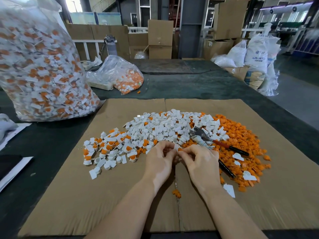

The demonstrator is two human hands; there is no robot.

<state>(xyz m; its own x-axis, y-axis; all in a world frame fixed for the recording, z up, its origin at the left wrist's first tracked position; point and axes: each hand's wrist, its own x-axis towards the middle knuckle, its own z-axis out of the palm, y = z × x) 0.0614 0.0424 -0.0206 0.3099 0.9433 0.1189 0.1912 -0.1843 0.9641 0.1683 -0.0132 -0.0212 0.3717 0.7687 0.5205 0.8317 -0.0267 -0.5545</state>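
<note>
On a flat cardboard sheet (120, 195) lie three heaps of small plastic parts: white shells (164, 125) in the middle, orange inserts (241, 135) to the right, and joined white-and-orange pieces (110, 145) to the left. My left hand (158, 161) and my right hand (200, 161) meet in front of the heaps. My left hand's fingers pinch a white shell (176, 146). The fingertips of my right hand pinch an orange insert (180, 149) against that shell. Most of both parts is hidden by the fingers.
Pliers (207, 137) with red-black handles lie on the heaps, right of my hands. A big clear bag (39, 66) of joined pieces stands at the left. A smaller bag (120, 76) lies behind, on the dark table (189, 83). Boxes and white sacks (255, 54) stand beyond.
</note>
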